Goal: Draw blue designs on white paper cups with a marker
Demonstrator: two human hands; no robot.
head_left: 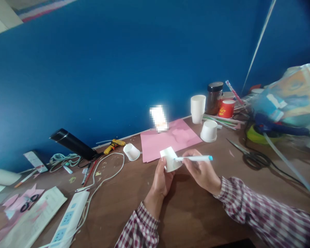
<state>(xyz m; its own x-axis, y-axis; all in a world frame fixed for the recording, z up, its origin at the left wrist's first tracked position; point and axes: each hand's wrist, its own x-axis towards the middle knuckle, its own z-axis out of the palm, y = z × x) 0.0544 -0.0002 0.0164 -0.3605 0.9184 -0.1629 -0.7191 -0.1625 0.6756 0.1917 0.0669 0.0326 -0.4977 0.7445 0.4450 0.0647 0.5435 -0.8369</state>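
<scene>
A white paper cup (pixel 169 159) lies tilted in my left hand (pixel 162 179), whose fingers wrap round its side and underside. My right hand (pixel 200 170) pinches a white marker with a light blue end (pixel 197 158). The marker's tip meets or nearly meets the cup's side; whether it has left a mark I cannot make out. Just behind both hands are sheets of pink paper (pixel 167 139) against the wall. One white cup (pixel 131 152) leans on the table to the left, and another (pixel 209 131) stands upside down to the right.
Large black scissors (pixel 255 160) lie on the right near a full plastic bag (pixel 286 100). A stack of white cups (pixel 197 109) stands at the back. At left are a power strip (pixel 68 220), a yellow glue gun (pixel 114 146), cords and a black cylinder (pixel 72 143).
</scene>
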